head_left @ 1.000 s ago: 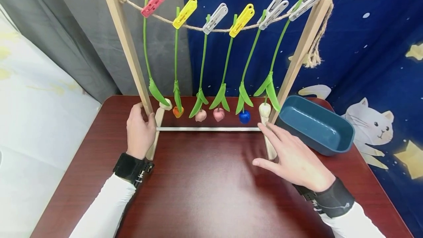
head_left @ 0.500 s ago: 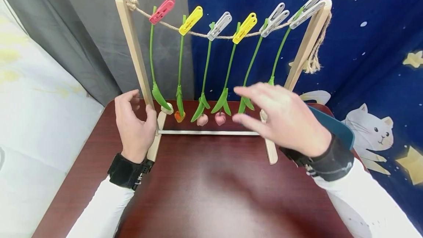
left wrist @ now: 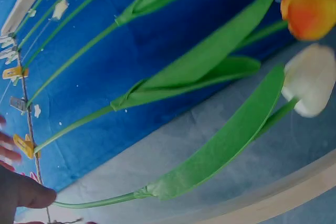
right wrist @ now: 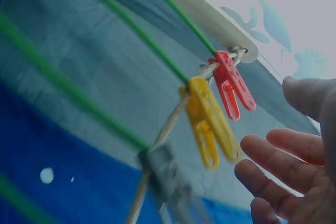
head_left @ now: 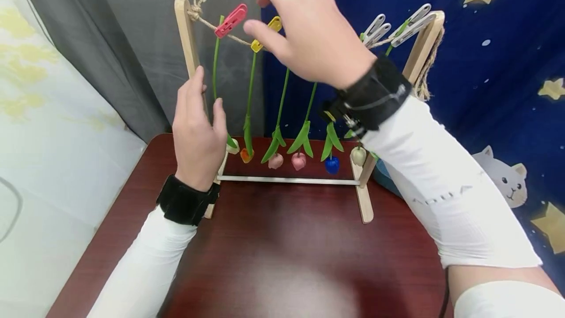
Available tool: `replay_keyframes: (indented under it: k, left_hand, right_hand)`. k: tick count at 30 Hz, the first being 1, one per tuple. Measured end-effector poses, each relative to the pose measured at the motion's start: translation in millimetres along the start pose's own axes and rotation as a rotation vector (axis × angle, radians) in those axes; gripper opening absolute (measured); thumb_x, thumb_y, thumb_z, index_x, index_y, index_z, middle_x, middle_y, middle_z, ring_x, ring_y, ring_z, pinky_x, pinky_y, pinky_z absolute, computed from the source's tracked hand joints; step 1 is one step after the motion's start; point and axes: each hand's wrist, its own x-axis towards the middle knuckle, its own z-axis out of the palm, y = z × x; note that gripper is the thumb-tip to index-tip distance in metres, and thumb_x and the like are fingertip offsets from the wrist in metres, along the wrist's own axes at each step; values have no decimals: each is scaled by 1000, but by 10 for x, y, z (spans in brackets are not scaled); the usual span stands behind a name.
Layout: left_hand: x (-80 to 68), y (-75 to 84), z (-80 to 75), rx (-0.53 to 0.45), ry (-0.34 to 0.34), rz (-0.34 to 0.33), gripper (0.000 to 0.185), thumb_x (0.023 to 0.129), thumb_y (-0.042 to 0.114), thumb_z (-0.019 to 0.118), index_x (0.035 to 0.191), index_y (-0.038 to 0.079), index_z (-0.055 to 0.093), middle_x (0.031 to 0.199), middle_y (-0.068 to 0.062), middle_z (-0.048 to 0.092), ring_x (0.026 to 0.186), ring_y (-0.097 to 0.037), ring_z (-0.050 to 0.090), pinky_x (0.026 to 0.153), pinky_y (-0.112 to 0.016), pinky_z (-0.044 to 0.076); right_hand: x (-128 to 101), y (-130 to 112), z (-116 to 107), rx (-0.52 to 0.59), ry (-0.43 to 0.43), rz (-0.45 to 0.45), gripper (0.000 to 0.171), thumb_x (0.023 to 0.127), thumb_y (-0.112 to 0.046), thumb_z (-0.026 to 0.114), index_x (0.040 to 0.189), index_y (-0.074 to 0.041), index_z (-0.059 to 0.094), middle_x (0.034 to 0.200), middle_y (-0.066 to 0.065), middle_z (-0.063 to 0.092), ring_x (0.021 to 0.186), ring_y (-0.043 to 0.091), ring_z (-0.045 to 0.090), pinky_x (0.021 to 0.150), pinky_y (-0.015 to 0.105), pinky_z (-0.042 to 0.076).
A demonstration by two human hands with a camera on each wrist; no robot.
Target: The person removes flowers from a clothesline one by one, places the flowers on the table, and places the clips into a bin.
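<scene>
The person's right hand (head_left: 309, 28) is hovering high in front of the rope (head_left: 240, 39), the arm stretching across from the right. Its fingers are pointing leftward and loosely bending, the thumb standing apart from them. In the right wrist view the fingertips are lying just beside the yellow peg (right wrist: 210, 116); whether they are touching it cannot be told. The left hand (head_left: 198, 129) is standing lower, near the left post (head_left: 185, 28), its fingers pointing up close together and its thumb spreading away. Whether it is touching the post or the nearest stem is unclear.

The red peg (head_left: 231, 20), slotted and plastic, is clipping a thin green stem to the rope near the left post, with the yellow peg following and then a grey peg (right wrist: 170, 179). The rope is twisting in coarse strands, knotting at the post, which is smooth pale wood. Heads down, the white flower (left wrist: 310, 80), the orange flower (left wrist: 310, 14) and the blue flower (head_left: 332, 165) are hanging in rounded buds above the glossy reddish table (head_left: 287, 269).

The right hand and wristband (head_left: 375, 94) are hiding the middle pegs in the head view, while the sleeve (head_left: 446, 185) is covering most of a blue box (head_left: 385, 179). The grey peg is blurring.
</scene>
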Motion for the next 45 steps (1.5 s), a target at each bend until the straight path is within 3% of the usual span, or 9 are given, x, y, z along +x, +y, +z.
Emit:
replay_keyframes:
  k: [4, 9, 15, 19, 25, 33, 40, 45]
  left_hand:
    - [50, 38, 87, 35, -46, -54, 54, 107, 7, 61, 158, -2, 46, 144, -22, 60, 128, -31, 63, 107, -42, 52]
    - [63, 32, 165, 63, -68, -107, 51, 107, 4, 61, 156, -2, 49, 152, -18, 58, 130, -35, 64, 103, -50, 54]
    - [60, -5, 192, 74, -54, -125, 43, 106, 4, 62, 149, -2, 58, 135, -21, 69, 117, -36, 70, 97, -54, 57]
    - [66, -31, 180, 71, -37, -120, 39, 107, 4, 62, 145, -2, 61, 125, -22, 73, 114, -34, 72, 97, -52, 58]
    - [65, -43, 133, 55, -26, -110, 37, 107, 6, 61, 143, -3, 62, 123, -22, 73, 113, -32, 73, 98, -47, 58]
    - [24, -6, 16, 41, -31, -107, 36, 106, 5, 63, 141, -5, 63, 115, -23, 74, 108, -32, 74, 95, -48, 59]
    - [-74, 77, -172, 22, -34, -102, 38, 104, -1, 64, 142, -4, 64, 114, -22, 74, 98, -32, 74, 82, -50, 60]
    - [-193, 133, -283, 61, -70, -35, 36, 104, 0, 64, 140, -3, 65, 108, -21, 74, 86, -33, 72, 67, -48, 57]
  right_hand:
    - [247, -17, 59, 7, -90, 39, 55, 111, -42, 53, 152, -5, 55, 137, 11, 66, 131, 30, 53, 114, 43, 32]
    - [360, -37, 125, 31, -173, 106, 44, 112, -37, 53, 145, -9, 63, 129, 8, 70, 121, 26, 58, 106, 43, 34]
    - [360, -32, 143, 76, -182, 139, 39, 114, -33, 50, 143, -11, 65, 127, 5, 70, 118, 23, 56, 105, 43, 30]
    - [358, -34, 151, 89, -152, 129, 37, 113, -32, 51, 138, -11, 68, 126, 5, 71, 118, 22, 54, 108, 43, 26]
    - [350, -36, 140, 77, -85, 132, 33, 112, -31, 54, 132, -12, 73, 123, 3, 74, 122, 20, 52, 111, 43, 20]
    - [241, 1, 64, 64, 0, 139, 38, 111, -35, 54, 135, -12, 71, 130, 2, 72, 128, 19, 52, 116, 43, 14]
    - [-53, 3, -48, 68, 72, 75, 40, 111, -38, 55, 136, -9, 70, 130, 6, 71, 125, 24, 50, 111, 45, 20]
    - [-401, 22, -150, 97, 133, 59, 39, 107, -35, 63, 134, -8, 72, 127, 8, 73, 120, 27, 53, 103, 47, 26]
